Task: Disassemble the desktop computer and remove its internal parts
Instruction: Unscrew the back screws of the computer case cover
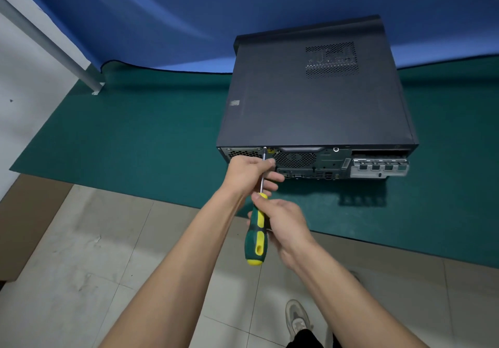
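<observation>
Two bare forearms reach forward from the bottom of the view, over a pale tiled floor (pixel 113 253) where a grey sneaker (pixel 298 318) shows below them. Beyond the hands, a dark green mat (pixel 140 137) covers the bench, and a blue cloth backdrop (pixel 189 9) hangs behind it.

On that mat, just ahead of the fingers, lies the black metal desktop computer case (pixel 316 96), flat on its side with its rear panel turned toward the person, probably so the cover screws face the tool. The side cover is still on, so the disassembly looks to be at its opening step. A perforated fan grille (pixel 294 158) sits just right of the left fingers, and a silver expansion-slot bracket (pixel 378 168) lies well to their right.

The right hand (pixel 283 226) is curled round the upper part of the green-and-yellow handle of the screwdriver (pixel 256 228), placed to turn it. The left hand (pixel 251 173) is farther forward, its fingers (pixel 270 178) closed round the steel shaft, seemingly to steady the tip and stop it slipping.

Above the left fingers, the tip meets a small screw (pixel 265 148) at the top edge of the rear panel. Whether the bit is fully seated is too small to tell.
</observation>
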`<state>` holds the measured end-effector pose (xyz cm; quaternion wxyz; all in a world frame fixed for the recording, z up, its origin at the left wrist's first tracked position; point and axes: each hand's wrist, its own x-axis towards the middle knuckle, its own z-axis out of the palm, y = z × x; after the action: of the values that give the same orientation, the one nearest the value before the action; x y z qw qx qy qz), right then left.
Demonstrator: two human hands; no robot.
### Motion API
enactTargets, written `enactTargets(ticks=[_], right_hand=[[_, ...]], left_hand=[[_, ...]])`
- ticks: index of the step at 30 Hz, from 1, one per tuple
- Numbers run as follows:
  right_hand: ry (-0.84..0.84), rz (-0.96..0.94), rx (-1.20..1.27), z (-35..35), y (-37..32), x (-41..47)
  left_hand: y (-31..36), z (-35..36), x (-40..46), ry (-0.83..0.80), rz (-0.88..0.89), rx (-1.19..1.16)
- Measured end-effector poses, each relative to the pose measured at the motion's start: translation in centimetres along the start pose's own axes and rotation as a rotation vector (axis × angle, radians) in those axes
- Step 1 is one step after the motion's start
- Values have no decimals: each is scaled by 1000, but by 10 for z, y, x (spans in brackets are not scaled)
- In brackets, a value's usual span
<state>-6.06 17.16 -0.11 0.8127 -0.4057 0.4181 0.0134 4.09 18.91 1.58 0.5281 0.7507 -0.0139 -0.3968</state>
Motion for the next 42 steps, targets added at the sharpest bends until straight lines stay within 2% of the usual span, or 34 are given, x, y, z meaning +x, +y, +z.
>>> enactTargets(ticks=[2,6,8,11,16,21,23,26,30,32,35,36,39,42], right_hand=[[-4,2,-11,1,-2,0],[-217,148,-40,-5,-9,-9],[-238,145,-78,-6,-9,-13],[-149,75,-110,-4,-8,-16],[1,-5,-313,-6,-6,-18],[-106,99,-228,-12,-13,-21],[-116,77,-214,-9,-13,-21],[5,0,-334,-1,-12,-20],[133,-66,-375,2,-6,-18],[83,-20,-327,1,-4,-17],[-71,88,-86,3,-8,-20],[-90,75,-108,2,-9,-19],[-9,-10,-232,3,-9,-16],[113,-76,-301,7,-3,-13]], left_hand=[[2,3,0,38,-6,12],[2,9,1,10,-52,-110],[2,10,2,-25,-69,-156],[2,10,1,-26,-68,-141],[-1,12,0,98,-16,-58],[-3,16,2,99,4,-144],[-3,14,1,58,-3,-208],[-3,8,1,-8,-27,-220],[0,-4,3,18,-3,-41],[2,-5,6,31,11,-7],[1,-2,6,35,27,-45],[0,-2,6,25,31,-90],[-4,-4,2,-6,29,-160],[-2,-5,2,33,55,-36]])
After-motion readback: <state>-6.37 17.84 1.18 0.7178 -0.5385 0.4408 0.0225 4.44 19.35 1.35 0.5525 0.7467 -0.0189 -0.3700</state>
